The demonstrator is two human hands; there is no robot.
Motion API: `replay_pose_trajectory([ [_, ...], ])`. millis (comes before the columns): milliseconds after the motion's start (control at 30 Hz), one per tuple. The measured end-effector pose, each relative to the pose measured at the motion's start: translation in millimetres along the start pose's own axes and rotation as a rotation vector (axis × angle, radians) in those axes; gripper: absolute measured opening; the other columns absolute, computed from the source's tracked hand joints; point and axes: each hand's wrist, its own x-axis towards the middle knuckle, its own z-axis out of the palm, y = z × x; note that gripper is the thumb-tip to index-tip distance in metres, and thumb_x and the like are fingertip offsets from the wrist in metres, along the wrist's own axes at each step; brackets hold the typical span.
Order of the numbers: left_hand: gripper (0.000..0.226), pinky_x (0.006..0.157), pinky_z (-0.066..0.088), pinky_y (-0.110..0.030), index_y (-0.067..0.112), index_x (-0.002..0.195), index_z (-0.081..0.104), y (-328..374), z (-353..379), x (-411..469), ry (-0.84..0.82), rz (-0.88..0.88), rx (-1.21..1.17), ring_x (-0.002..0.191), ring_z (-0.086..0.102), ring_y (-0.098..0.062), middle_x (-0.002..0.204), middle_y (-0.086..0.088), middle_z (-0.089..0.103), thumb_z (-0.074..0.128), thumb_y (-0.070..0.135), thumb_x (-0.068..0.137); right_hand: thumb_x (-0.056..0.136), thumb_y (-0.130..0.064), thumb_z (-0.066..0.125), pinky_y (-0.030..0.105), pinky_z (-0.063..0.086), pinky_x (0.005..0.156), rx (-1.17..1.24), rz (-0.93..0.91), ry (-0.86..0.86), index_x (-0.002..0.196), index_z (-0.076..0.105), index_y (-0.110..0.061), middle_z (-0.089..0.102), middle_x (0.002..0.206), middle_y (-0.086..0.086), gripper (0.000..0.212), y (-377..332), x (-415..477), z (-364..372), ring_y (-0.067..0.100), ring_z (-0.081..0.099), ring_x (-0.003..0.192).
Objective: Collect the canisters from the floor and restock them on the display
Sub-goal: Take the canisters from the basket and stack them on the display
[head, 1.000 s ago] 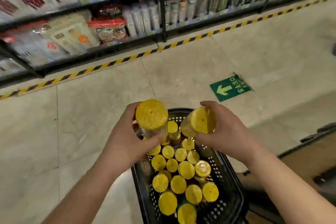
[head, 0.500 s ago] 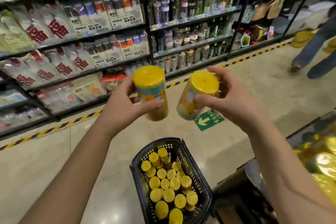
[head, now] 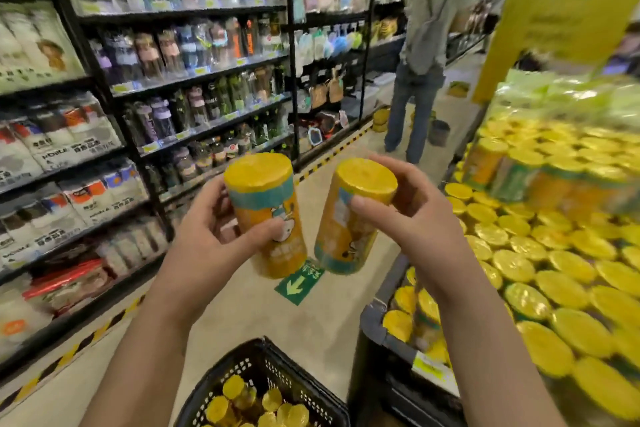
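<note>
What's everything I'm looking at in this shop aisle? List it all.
Left canister: one, yellow lid, orange label, mid-air.
Right canister: one, same colours, tilted beside it.
Basket: one, black, on floor below.
Basket canisters: many, yellow lids, inside it.
Display canisters: many, yellow lids, right.
Shelves: several, black, left, stocked.
Floor arrow: one, green, aisle floor.
Other person: one, grey top, far aisle.
Left hand: one, grips left canister.
Right hand: one, grips right canister.

Aisle: shelves (head: 194, 74) left, display (head: 374, 319) right.
Between them: left canister (head: 266, 215) in left hand (head: 204, 243), right canister (head: 349, 222) in right hand (head: 415, 218), side by side above basket (head: 277, 354) on floor (head: 242, 315); person (head: 426, 45) behind.
</note>
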Motion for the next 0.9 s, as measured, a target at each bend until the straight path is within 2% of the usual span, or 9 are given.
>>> replay_pose_trajectory([
  [100,0.055,0.074,0.052,-0.009,0.034,0.121,0.060,-2.4,23.6,-1.3,-0.152,0.010,-0.045,0.098,0.068,0.003,0.111,0.016,0.072,0.077,0.020,0.070,0.069,-0.044,0.087,0.039,0.057,0.094,-0.057,-0.011,0.159,0.124,0.063,-0.040,0.071,0.120,-0.015,0.060,-5.5,-31.8,-20.8,0.007,0.066,0.113],
  [233,0.059,0.080,0.054,-0.014,0.035,0.126,0.060,-11.2,63.8,-9.0,-0.286,0.010,-0.103,0.108,0.065,0.004,0.116,0.020,0.070,0.078,0.026,0.071,0.066,-0.047,0.085,0.028,0.056,0.085,-0.106,-0.001,0.387,0.121,0.063,-0.043,0.070,0.118,-0.017,0.060,-8.4,-80.6,-51.1,0.005,0.067,0.110],
  [300,0.063,0.088,0.052,-0.021,0.037,0.127,0.059,-8.5,89.8,-16.4,-0.352,0.001,-0.126,0.111,0.063,0.004,0.117,0.022,0.069,0.079,0.031,0.067,0.063,-0.048,0.085,0.030,0.056,0.089,-0.113,0.015,0.507,0.122,0.063,-0.043,0.070,0.119,-0.018,0.063,-12.8,-106.4,-72.1,0.004,0.066,0.111],
  [467,0.066,0.094,0.052,-0.031,0.036,0.127,0.061,0.6,140.7,-26.8,-0.493,0.009,-0.120,0.115,0.063,-0.002,0.120,0.017,0.069,0.086,0.030,0.066,0.062,-0.053,0.092,0.037,0.057,0.093,-0.181,0.047,0.685,0.128,0.062,-0.041,0.069,0.123,-0.017,0.073,-21.3,-145.3,-120.7,0.006,0.065,0.114],
  [533,0.066,0.093,0.055,-0.032,0.033,0.128,0.061,5.4,167.4,-31.5,-0.537,-0.001,-0.128,0.115,0.063,-0.003,0.120,0.015,0.070,0.086,0.028,0.068,0.064,-0.050,0.091,0.037,0.056,0.093,-0.200,0.043,0.739,0.127,0.062,-0.042,0.069,0.124,-0.017,0.070,-22.7,-160.1,-145.3,0.007,0.065,0.114],
  [700,0.063,0.084,0.058,-0.022,0.028,0.125,0.063,15.6,244.2,-40.3,-0.617,0.006,-0.141,0.114,0.064,-0.004,0.118,0.012,0.071,0.088,0.025,0.067,0.071,-0.038,0.087,0.028,0.054,0.086,-0.189,0.034,0.818,0.124,0.063,-0.041,0.070,0.119,-0.019,0.059,-16.6,-182.3,-213.0,0.003,0.066,0.111],
  [833,0.061,0.074,0.053,-0.012,0.032,0.122,0.064,15.1,316.0,-41.2,-0.590,0.016,-0.116,0.115,0.061,-0.001,0.117,0.017,0.070,0.088,0.027,0.066,0.068,-0.038,0.089,0.027,0.053,0.088,-0.221,0.042,0.806,0.123,0.062,-0.045,0.068,0.120,-0.022,0.061,-4.5,-185.1,-275.4,-0.003,0.064,0.110],
  [900,0.060,0.074,0.052,-0.013,0.036,0.120,0.064,15.0,352.5,-41.2,-0.574,0.007,-0.116,0.116,0.061,-0.001,0.116,0.020,0.070,0.088,0.028,0.065,0.066,-0.040,0.090,0.029,0.054,0.090,-0.230,0.051,0.787,0.123,0.061,-0.047,0.067,0.121,-0.021,0.064,0.8,-183.5,-309.6,-0.003,0.063,0.110],
])
